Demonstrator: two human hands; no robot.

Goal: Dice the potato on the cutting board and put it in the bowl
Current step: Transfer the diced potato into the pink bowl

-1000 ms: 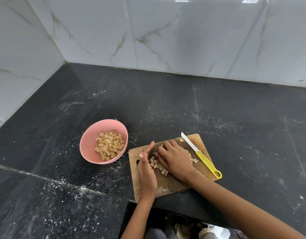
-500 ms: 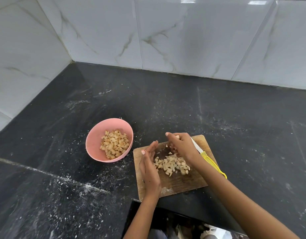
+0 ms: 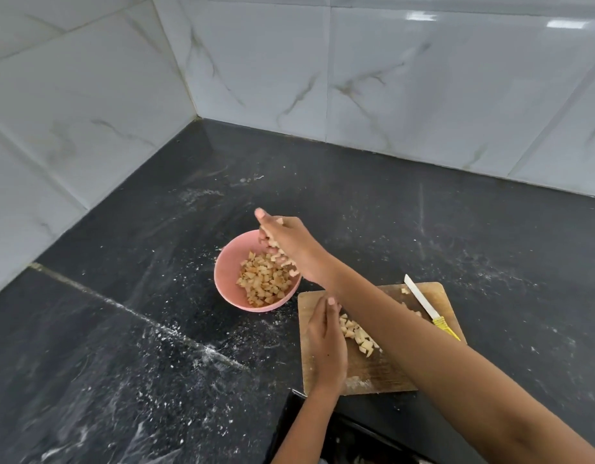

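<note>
Potato dice (image 3: 356, 334) on cutting board (image 3: 373, 370), right hand (image 3: 286, 241) cupping dice over bowl (image 3: 229, 272) — left hand (image 3: 326, 343) flat, fingers straight

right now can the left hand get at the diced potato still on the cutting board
Probably yes. The left hand rests open on the cutting board, right beside the remaining potato pieces, with nothing between them. The right forearm crosses above the pile's far side, and the knife lies well clear.

A pink bowl (image 3: 229, 279) holds pale tan potato cubes (image 3: 264, 279), the cutting board (image 3: 373, 370) is light brown wood, the knife (image 3: 430, 311) has a white blade and yellow handle, the counter (image 3: 155, 329) is white-speckled black, and the wall tiles (image 3: 406, 78) are grey-veined white.
</note>
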